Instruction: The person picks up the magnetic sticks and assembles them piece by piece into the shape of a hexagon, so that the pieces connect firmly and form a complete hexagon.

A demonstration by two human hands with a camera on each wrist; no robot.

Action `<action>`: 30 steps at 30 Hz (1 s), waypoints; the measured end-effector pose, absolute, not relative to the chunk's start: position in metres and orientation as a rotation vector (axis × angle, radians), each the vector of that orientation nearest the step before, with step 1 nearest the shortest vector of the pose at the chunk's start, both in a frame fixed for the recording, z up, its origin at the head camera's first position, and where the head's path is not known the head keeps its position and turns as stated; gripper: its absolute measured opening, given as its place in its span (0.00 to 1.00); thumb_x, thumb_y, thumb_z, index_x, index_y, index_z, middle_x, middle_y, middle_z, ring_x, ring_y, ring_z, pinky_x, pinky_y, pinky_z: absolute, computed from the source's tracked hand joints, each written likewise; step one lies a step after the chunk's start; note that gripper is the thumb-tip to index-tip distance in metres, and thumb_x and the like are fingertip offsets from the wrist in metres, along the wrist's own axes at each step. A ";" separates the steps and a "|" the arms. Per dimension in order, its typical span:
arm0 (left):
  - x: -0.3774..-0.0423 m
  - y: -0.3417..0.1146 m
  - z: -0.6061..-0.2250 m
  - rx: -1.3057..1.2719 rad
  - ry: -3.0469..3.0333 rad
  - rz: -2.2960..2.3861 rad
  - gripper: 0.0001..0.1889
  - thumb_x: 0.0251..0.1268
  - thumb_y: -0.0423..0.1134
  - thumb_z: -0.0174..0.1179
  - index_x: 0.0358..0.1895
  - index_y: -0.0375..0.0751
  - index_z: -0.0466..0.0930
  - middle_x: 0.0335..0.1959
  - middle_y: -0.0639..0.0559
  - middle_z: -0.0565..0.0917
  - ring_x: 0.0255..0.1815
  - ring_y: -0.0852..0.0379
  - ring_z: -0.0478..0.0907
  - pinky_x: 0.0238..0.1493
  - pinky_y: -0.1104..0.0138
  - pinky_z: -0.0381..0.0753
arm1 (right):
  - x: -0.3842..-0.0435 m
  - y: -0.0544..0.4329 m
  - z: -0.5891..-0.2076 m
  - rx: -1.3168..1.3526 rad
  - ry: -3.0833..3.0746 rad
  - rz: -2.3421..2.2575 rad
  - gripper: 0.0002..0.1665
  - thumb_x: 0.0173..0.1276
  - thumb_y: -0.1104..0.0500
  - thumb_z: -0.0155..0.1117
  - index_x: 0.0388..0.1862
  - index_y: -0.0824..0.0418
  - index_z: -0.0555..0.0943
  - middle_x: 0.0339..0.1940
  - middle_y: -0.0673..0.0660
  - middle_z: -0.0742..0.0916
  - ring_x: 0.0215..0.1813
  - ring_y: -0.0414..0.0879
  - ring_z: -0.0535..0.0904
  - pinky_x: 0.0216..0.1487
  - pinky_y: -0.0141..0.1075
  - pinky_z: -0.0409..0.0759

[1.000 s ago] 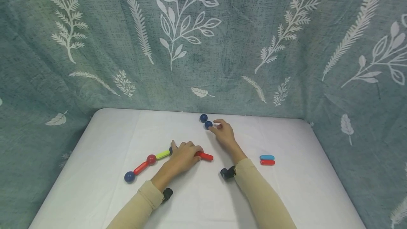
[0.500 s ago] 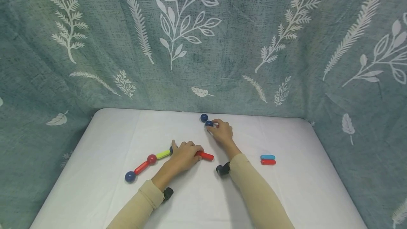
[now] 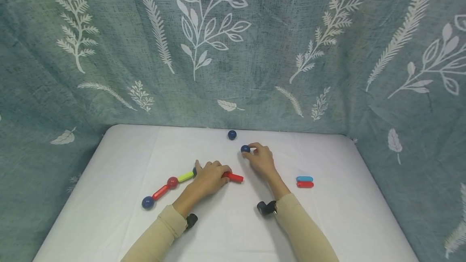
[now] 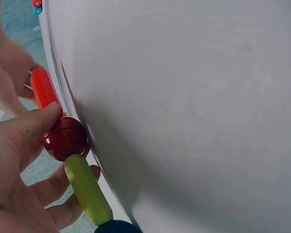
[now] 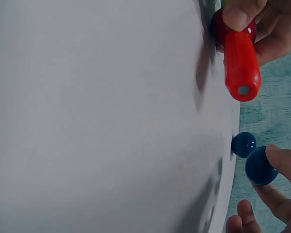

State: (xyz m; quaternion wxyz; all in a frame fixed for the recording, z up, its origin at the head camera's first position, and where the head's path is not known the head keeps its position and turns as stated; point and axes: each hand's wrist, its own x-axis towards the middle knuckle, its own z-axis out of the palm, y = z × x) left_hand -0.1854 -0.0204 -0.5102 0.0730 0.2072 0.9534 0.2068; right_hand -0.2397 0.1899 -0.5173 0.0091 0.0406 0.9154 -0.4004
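My left hand (image 3: pixel 209 179) grips a chain of balls and rods lying across the table. In the left wrist view its thumb and fingers hold a red ball (image 4: pixel 65 138) with a red rod (image 4: pixel 45 89) on one side and a yellow-green rod (image 4: pixel 88 189) on the other. The red rod's free end shows a small metal disc in the right wrist view. Between thumb and finger, my right hand (image 3: pixel 261 160) pinches a blue ball (image 5: pixel 261 166) just beyond that end, apart from it. Leftward the chain continues to another red ball (image 3: pixel 172 182) and a blue end ball (image 3: pixel 147 202).
Another blue ball (image 3: pixel 232 134) sits by the table's back edge. Side by side on the right lie a loose blue rod (image 3: pixel 304 178) and a loose red rod (image 3: pixel 305 184). A leaf-patterned green curtain (image 3: pixel 262 64) hangs behind the white table (image 3: pixel 349 213).
My right hand has closed on the nearer blue ball and drawn it rightward and toward me, away from the other blue ball. My left hand and the chain have stayed in place.
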 end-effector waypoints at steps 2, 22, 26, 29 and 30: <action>-0.185 -0.020 -0.510 0.620 2.861 0.624 0.12 0.68 0.45 0.66 0.53 0.55 0.84 0.45 0.52 0.81 0.52 0.45 0.76 0.62 0.25 0.41 | -0.230 0.194 -0.516 0.115 2.871 -1.232 0.26 0.65 0.48 0.70 0.58 0.58 0.82 0.49 0.64 0.80 0.52 0.59 0.74 0.49 0.52 0.72; -0.183 -0.020 -0.508 0.632 2.860 0.647 0.11 0.68 0.44 0.66 0.52 0.57 0.84 0.44 0.53 0.81 0.52 0.47 0.76 0.62 0.25 0.41 | -0.147 0.217 -0.518 -0.103 2.831 -1.192 0.21 0.62 0.52 0.75 0.52 0.58 0.85 0.41 0.58 0.81 0.38 0.48 0.70 0.34 0.40 0.69; -0.183 -0.021 -0.508 0.632 2.863 0.646 0.12 0.67 0.44 0.66 0.52 0.56 0.85 0.44 0.53 0.81 0.52 0.47 0.76 0.62 0.25 0.41 | -0.142 0.217 -0.523 -0.141 2.814 -1.197 0.19 0.62 0.54 0.74 0.50 0.58 0.85 0.40 0.57 0.81 0.38 0.49 0.71 0.36 0.41 0.69; -0.183 -0.021 -0.509 0.631 2.860 0.653 0.12 0.67 0.44 0.66 0.52 0.56 0.84 0.44 0.53 0.81 0.52 0.47 0.76 0.63 0.25 0.41 | -0.140 0.217 -0.525 -0.157 2.808 -1.206 0.18 0.62 0.55 0.74 0.50 0.58 0.85 0.40 0.57 0.81 0.39 0.50 0.72 0.38 0.42 0.71; -0.183 -0.021 -0.509 0.632 2.858 0.656 0.12 0.67 0.44 0.66 0.52 0.56 0.84 0.44 0.53 0.81 0.52 0.47 0.76 0.62 0.25 0.41 | -0.140 0.217 -0.525 -0.156 2.806 -1.206 0.18 0.62 0.55 0.74 0.50 0.58 0.85 0.41 0.57 0.81 0.40 0.50 0.73 0.38 0.43 0.71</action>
